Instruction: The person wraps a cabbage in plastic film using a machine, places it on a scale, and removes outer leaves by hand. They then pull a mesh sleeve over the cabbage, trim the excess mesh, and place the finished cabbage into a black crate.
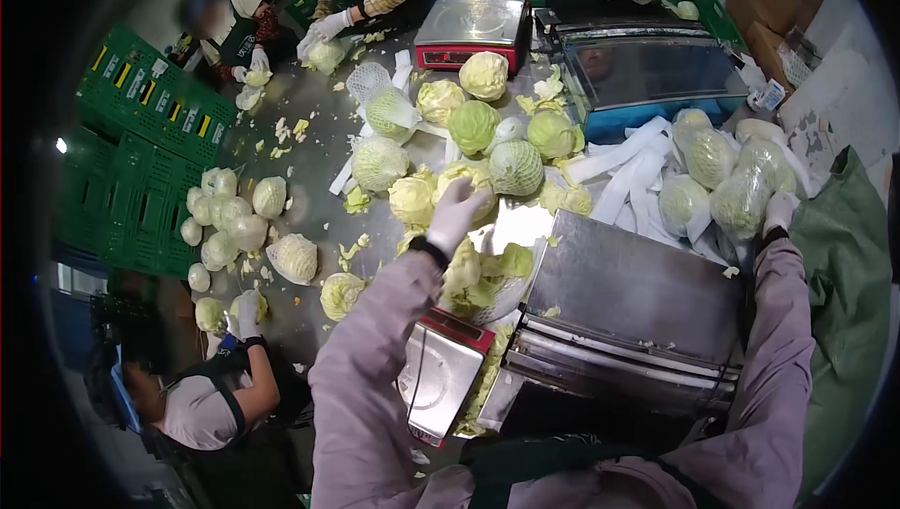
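My left hand [457, 216], in a white glove, reaches over the table with its fingers curled on a pale yellow-green cabbage [461, 174]. My right hand [779, 213], also gloved, grips the side of a cabbage in clear film [739, 205] at the right, its fingers partly hidden. More wrapped cabbages [710, 157] lie against that one. Around my left hand are bare cabbages [473, 127] and ones in white foam netting [516, 168]. Loose leaves [502, 270] lie below my left wrist.
A metal wrapping machine [628, 293] stands before me, with a scale [442, 373] to its left. Another scale [472, 26] and machine [656, 68] are across the table. White foam strips [623, 167] lie near the wrapped cabbages. Several co-workers handle cabbages; green crates [141, 153] stand left.
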A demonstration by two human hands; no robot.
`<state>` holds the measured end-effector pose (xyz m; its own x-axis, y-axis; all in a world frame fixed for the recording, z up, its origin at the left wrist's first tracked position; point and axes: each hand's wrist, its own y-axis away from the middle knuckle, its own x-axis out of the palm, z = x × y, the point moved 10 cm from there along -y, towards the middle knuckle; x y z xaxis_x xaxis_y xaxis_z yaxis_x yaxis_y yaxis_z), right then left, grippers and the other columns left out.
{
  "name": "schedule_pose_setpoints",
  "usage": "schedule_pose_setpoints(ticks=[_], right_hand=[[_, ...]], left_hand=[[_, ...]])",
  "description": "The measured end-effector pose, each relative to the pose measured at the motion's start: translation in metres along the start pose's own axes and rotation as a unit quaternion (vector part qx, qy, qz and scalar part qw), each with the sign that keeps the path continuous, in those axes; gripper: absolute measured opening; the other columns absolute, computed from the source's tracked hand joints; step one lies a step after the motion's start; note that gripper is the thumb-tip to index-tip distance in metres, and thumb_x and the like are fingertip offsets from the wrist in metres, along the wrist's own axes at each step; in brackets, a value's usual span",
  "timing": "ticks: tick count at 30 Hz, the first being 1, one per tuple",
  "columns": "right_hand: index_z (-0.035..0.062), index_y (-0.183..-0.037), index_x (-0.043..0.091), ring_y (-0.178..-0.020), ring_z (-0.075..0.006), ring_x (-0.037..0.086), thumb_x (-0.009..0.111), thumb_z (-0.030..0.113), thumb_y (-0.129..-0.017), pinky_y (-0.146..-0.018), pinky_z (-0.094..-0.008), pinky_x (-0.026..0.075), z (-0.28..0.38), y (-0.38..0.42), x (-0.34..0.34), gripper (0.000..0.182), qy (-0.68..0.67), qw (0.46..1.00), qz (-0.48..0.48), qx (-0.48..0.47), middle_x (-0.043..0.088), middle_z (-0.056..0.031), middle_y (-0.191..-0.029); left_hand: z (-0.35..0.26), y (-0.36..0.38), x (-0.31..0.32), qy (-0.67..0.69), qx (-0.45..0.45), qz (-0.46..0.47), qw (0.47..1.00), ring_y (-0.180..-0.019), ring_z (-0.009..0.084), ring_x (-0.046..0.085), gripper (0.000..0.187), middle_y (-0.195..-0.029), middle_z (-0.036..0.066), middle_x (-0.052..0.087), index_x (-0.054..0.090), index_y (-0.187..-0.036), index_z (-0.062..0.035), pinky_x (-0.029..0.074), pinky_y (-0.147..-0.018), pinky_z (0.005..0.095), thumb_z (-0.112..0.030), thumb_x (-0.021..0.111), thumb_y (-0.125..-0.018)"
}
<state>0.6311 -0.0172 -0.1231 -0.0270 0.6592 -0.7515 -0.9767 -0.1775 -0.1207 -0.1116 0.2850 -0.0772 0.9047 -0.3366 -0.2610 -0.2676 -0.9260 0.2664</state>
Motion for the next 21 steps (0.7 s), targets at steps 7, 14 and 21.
schedule_pose_setpoints(ticks=[7, 14, 21], right_hand=[[0.0035, -0.122, 0.050, -0.067, -0.0097, 0.050, 0.052, 0.016, -0.094, -0.056, -0.0239, 0.042, 0.101, 0.121, -0.076, 0.031, -0.289, 0.952, 0.091, -0.042, 0.056, -0.0030, -0.091], [0.0028, -0.127, 0.051, -0.092, -0.0122, 0.052, 0.054, 0.012, -0.093, -0.085, -0.0251, 0.042, 0.221, 0.271, -0.065, 0.035, -0.123, 0.904, 0.255, -0.320, 0.055, -0.0050, -0.112], [-0.0008, -0.121, 0.055, -0.092, -0.0113, 0.057, 0.054, 0.008, -0.092, -0.085, -0.0247, 0.046, 0.238, 0.324, -0.028, 0.030, -0.203, 0.856, 0.420, -0.225, 0.061, -0.0064, -0.110]], left_hand=[[-0.003, -0.112, 0.061, -0.421, -0.087, -0.027, 0.902, -0.115, 0.0339, 0.056, 0.087, -0.122, 0.022, 0.059, 0.053, -0.124, -0.0018, 0.045, -0.094, 0.0417, -0.062, 0.072, -0.064], [-0.002, -0.069, 0.123, -0.350, 0.165, -0.076, 0.919, -0.118, 0.0443, 0.044, 0.102, -0.136, 0.024, 0.034, 0.034, -0.137, -0.0114, 0.040, -0.098, 0.0499, -0.046, 0.084, -0.055], [0.054, -0.100, 0.118, 0.071, 0.001, -0.021, 0.997, -0.121, 0.0313, 0.049, 0.085, -0.134, 0.022, 0.045, 0.035, -0.138, -0.0059, 0.044, -0.099, 0.0418, -0.030, 0.080, -0.070]])
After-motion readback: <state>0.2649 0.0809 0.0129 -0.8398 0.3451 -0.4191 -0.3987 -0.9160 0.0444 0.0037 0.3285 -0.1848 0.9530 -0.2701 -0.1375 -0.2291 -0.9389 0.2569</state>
